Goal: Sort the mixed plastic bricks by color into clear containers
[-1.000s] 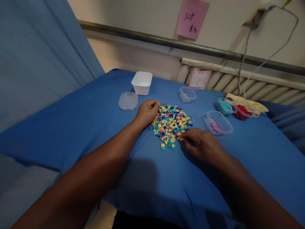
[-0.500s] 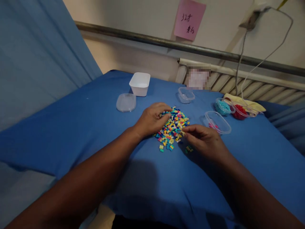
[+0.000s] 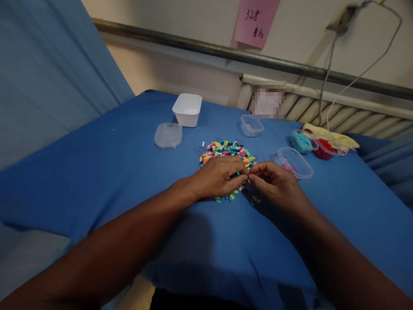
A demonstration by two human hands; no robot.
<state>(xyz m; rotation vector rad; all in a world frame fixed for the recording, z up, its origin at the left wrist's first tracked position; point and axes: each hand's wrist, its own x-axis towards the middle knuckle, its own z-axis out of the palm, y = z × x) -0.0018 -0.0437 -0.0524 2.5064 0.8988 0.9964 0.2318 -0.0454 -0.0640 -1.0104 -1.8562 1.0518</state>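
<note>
While our L hand [image 3: 221, 176] arches over the multicolor brick pile [image 3: 227, 148] mid blue sheet [image 3: 112, 181], its fingertips sit by our R hand's [image 3: 279, 183] at pile's R side | both: thumb near fingers, can't tell what's pinched | clear tub [image 3: 299, 160] w/ pink pcs [image 3: 287, 166] just beyond R hand | white tub [image 3: 187, 119] + clear lid [image 3: 168, 136] far L of pile

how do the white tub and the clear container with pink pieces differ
The white tub is opaque; the clear container is see-through. The white tub stands beyond and left of the colourful pile, the clear container right of it. Both are open-topped and sit on the blue cloth.
</note>
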